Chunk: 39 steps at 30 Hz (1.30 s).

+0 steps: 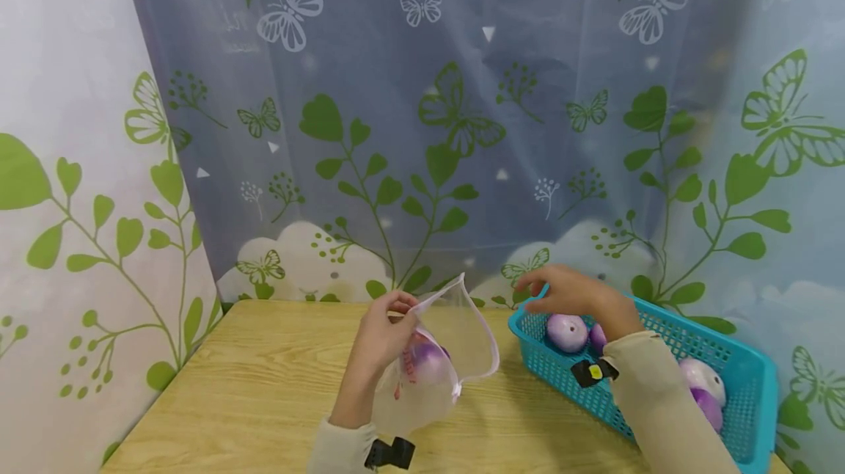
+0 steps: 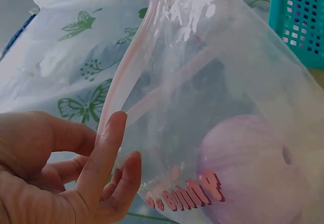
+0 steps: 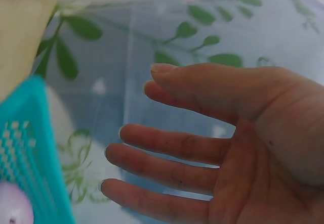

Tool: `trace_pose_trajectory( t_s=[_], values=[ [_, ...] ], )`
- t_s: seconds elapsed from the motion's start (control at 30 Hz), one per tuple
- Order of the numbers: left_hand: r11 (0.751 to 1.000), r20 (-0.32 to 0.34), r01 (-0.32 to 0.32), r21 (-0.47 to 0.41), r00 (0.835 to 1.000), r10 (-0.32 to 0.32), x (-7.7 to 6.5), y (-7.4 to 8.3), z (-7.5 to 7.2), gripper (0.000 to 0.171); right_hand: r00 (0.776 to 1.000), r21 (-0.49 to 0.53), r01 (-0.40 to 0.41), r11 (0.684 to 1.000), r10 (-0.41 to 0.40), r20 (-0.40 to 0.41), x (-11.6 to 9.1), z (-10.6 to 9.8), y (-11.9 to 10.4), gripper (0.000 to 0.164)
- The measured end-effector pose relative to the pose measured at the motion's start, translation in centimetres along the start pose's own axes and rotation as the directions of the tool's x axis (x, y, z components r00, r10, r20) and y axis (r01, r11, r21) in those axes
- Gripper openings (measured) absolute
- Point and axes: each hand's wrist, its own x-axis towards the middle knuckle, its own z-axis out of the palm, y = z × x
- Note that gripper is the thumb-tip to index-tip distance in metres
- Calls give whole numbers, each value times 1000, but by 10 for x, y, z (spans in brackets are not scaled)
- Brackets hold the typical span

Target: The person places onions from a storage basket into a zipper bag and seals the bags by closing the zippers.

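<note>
My left hand (image 1: 386, 331) pinches the pink-edged rim of a clear zip bag (image 1: 412, 408), whose mouth gapes toward the right. Inside the bag lies a purple-and-white ball (image 1: 429, 362), seen through the plastic. In the left wrist view the thumb and fingers meet at the zip strip (image 2: 115, 95), and red lettering (image 2: 192, 196) is printed near the ball. My right hand (image 1: 571, 294) is over the far left corner of the teal basket (image 1: 571, 378). Its fingers are spread and nothing is in them in the right wrist view.
Within the basket lie several similar balls, one white-and-purple ball (image 1: 566, 332) below the right hand and a purple one (image 1: 708, 409) toward the right end. A wooden table (image 1: 277, 378) carries everything. A patterned curtain (image 1: 370, 188) hangs behind it.
</note>
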Motion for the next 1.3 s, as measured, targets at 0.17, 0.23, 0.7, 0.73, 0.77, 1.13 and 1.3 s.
trace_pose_trajectory(
  t_s=[0.17, 0.23, 0.7, 0.73, 0.77, 1.13, 1.3],
  values=[
    [997, -58, -36, -69, 998, 32, -1, 6, -9, 10, 999, -57, 5, 998, -2, 44, 0, -6, 19, 28],
    [992, -84, -48, -117, 996, 38, -2, 9, -13, 9, 997, -34, -35, 999, 37, 71, 0, -7, 25, 29],
    [995, -155, -56, -77, 987, 43, -7, 26, -20, 12, 930, 74, -327, 942, 307, 202, 3, 4, 71, 39],
    [996, -158, -54, -71, 987, 42, -7, 25, -20, 11, 926, 79, -340, 937, 319, 203, 4, 6, 74, 40],
    [996, -159, -51, -71, 986, 39, -7, 25, -20, 11, 922, 82, -351, 933, 328, 208, 6, 8, 77, 40],
    [995, -145, -38, -92, 989, 24, -4, 19, -17, 10, 902, 90, -413, 906, 393, 178, 19, 20, 104, 44],
    [996, -124, -27, -89, 992, 16, -4, 17, -15, 11, 891, 82, -439, 895, 421, 170, 22, 27, 114, 45]
  ],
)
